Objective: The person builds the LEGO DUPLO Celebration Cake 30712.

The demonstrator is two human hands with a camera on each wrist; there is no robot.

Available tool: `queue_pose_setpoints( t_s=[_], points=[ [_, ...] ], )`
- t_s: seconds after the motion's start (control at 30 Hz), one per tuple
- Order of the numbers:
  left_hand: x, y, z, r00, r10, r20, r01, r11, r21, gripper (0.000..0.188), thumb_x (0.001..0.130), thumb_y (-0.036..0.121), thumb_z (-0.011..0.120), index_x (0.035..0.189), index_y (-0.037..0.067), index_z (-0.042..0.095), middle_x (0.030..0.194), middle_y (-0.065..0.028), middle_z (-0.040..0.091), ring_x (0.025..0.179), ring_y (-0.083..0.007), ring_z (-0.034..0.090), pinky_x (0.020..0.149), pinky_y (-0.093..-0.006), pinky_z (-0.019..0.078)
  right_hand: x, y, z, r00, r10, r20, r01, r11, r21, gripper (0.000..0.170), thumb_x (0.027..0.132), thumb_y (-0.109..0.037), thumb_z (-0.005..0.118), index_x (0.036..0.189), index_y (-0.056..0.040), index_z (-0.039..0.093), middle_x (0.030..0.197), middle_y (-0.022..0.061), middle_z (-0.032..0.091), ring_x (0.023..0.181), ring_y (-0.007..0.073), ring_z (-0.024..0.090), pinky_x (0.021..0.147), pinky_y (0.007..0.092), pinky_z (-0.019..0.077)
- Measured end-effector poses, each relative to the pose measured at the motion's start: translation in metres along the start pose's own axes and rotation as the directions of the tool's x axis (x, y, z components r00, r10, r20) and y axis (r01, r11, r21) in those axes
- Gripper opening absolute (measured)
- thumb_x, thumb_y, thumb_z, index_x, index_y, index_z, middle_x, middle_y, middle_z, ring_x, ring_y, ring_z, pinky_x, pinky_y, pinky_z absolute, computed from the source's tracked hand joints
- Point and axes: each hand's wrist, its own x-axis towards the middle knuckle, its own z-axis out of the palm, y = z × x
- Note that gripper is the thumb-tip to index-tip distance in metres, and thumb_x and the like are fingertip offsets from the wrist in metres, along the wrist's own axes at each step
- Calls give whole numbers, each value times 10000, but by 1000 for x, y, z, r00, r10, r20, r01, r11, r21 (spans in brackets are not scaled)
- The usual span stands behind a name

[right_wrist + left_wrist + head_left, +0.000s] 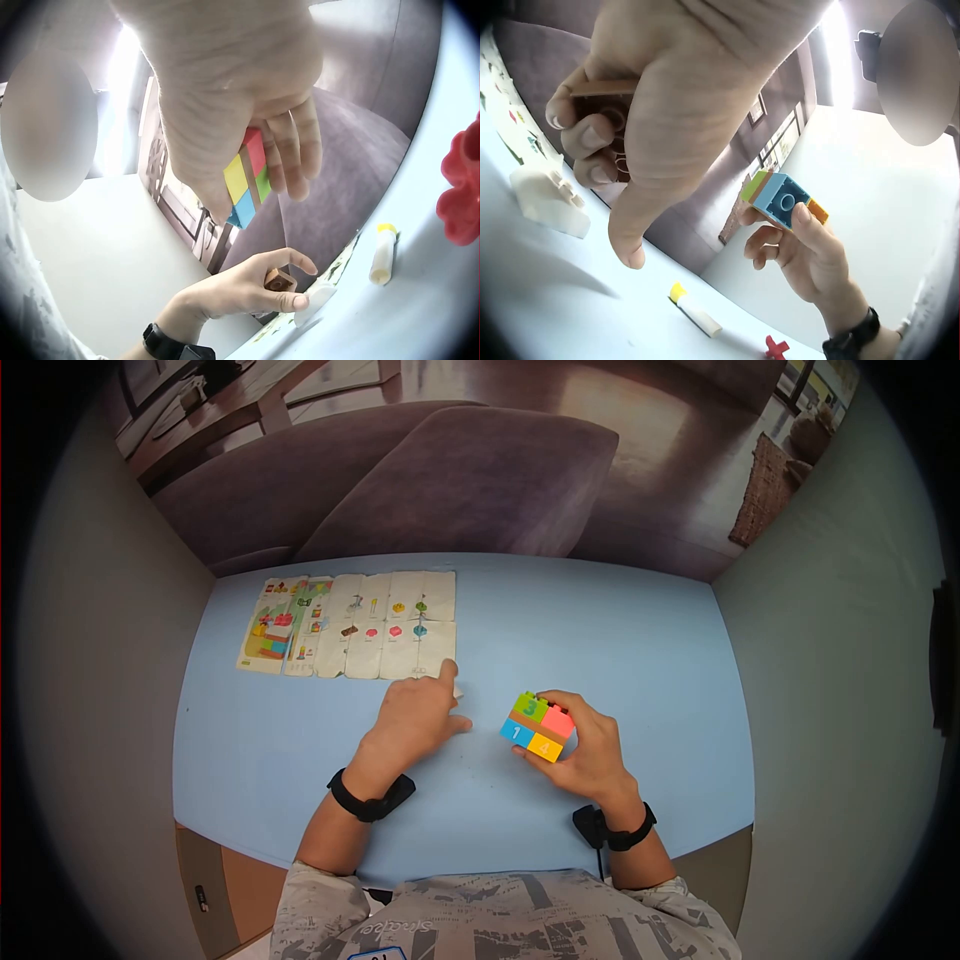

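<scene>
In the head view, the right hand grips a block stack with green, pink, blue and yellow bricks around a brown layer; numbers 3, 1 and 4 show. The left hand is over the table left of it, thumb and index finger extended. Curled fingers of this hand hold a brown brick against the palm in the left wrist view, also seen in the right wrist view. A white piece rests on the table beside the left hand, mostly hidden in the head view.
A creased picture sheet lies at the table's back left. The wrist views show a white tube with a yellow end; a red piece shows in the left, a red rounded piece in the right. Grey panels flank the table.
</scene>
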Motion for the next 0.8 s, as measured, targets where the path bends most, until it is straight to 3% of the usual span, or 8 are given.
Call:
queue_pose_setpoints(
  t_s=[0.1,0.2,0.4,0.6,0.73,0.8],
  points=[
    [3,1,-4,993,-120,22,117,987,107,633,838,401,855,1262,36,559,888,-144,773,869,-349,752,786,-443,568,0,-2,-1,1000,6,15,-6,1000,2,615,745,-323,951,1215,-65,649,1033,91,760,802,253,761,699,327,606],
    [3,-9,8,997,-73,39,65,983,173,515,844,376,843,1169,36,631,852,-149,760,826,-351,748,758,-442,568,0,-2,0,1000,8,15,-8,1000,-4,612,749,-324,949,1216,-65,649,1034,92,760,801,255,761,700,328,608],
    [3,-12,6,991,18,-129,6,983,182,352,828,322,848,999,47,709,836,-142,742,795,-343,736,722,-435,567,0,-1,1,1000,15,19,-15,1000,3,609,752,-324,946,1217,-66,650,1037,92,760,800,257,761,700,327,609],
    [-7,2,-22,936,65,-346,-82,996,-34,372,854,319,844,1076,46,725,831,-124,725,757,-318,719,683,-398,558,0,-3,0,999,23,38,-23,1000,2,600,755,-320,942,1216,-67,655,1045,95,761,810,259,761,716,328,609],
    [-13,15,-37,921,87,-379,-200,941,-271,391,887,315,834,1136,38,715,825,-123,704,711,-274,680,658,-364,521,0,-5,-1,996,45,80,-46,999,10,597,756,-305,941,1227,-75,654,1067,101,759,853,266,766,744,330,611],
    [-16,21,-42,934,86,-348,-227,894,-387,389,902,301,826,1162,36,708,821,-115,700,691,-245,659,649,-348,502,-3,-2,-1,990,50,135,-58,997,55,640,733,-275,958,1245,-59,640,1112,124,755,933,279,770,838,351,608]
  ],
)
